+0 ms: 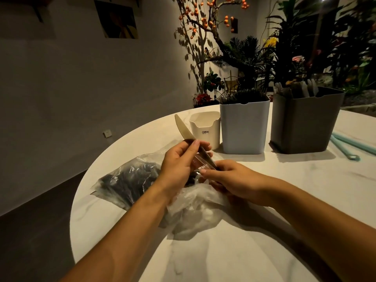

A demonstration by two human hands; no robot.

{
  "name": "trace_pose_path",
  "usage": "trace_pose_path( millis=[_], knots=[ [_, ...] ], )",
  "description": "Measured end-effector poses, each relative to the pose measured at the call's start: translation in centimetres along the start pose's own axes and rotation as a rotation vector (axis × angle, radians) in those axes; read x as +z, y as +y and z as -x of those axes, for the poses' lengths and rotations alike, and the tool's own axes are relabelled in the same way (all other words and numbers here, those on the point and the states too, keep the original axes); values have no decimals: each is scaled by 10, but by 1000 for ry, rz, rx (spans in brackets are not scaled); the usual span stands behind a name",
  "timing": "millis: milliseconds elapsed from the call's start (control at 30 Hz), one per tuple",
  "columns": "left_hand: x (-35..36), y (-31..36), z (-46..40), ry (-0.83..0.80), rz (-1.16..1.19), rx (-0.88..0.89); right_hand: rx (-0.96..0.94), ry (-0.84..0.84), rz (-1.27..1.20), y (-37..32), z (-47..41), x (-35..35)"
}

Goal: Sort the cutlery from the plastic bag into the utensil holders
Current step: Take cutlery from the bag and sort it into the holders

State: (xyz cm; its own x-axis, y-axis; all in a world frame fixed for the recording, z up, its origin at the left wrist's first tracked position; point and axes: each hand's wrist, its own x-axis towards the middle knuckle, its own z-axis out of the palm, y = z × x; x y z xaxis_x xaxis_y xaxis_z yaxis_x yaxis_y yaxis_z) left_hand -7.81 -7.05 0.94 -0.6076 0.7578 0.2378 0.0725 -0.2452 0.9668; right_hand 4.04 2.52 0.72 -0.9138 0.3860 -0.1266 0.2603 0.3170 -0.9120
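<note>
The left hand (179, 159) curls its fingers around a pale knife (184, 128), blade pointing up and away. The right hand (227, 180) pinches clear cutlery (203, 161) just above the bag (142, 180). The bag lies on the table (264, 251). Three holders stand behind it: white (205, 129), blue (244, 127) and grey (303, 123).

- One view only: a wide-angle camera worn on the person's head.
- It faces forward and down across a round table (234, 251).
- Both forearms enter from the near edge; the left hand (179, 159) and right hand (230, 180) sit close, at frame centre.
- Far right: three holders (244, 127) and plants (305, 47). Far left: wall.
- Straight lines bow towards the frame edges.
</note>
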Motion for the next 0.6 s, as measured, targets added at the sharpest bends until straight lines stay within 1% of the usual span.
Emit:
trace_pose_path(
  millis=[100, 233, 300, 367, 400, 467, 533, 600],
  knots=[
    [-1, 2, -1, 50, 120, -26, -58, -5, -150, 1, 2, -5],
    [0, 2, 2, 97, 153, -36, -54, -32, -249, -1, 1, -7],
    [3, 3, 4, 49, 211, -62, -44, -39, -292, -3, 3, -4],
    [6, 6, 6, -45, 245, -93, -54, -42, -336, -5, 4, -2],
    [9, 6, 7, -88, 219, -104, -63, -35, -351, -7, 5, -1],
    [14, 3, 10, -136, 94, -116, -77, 2, -375, -9, 6, 0],
    [19, -4, 11, -128, -23, -129, -91, 54, -348, -10, 7, 3],
    [23, -11, 11, -105, -61, -134, -125, 81, -269, -9, 7, 6]
  ],
)
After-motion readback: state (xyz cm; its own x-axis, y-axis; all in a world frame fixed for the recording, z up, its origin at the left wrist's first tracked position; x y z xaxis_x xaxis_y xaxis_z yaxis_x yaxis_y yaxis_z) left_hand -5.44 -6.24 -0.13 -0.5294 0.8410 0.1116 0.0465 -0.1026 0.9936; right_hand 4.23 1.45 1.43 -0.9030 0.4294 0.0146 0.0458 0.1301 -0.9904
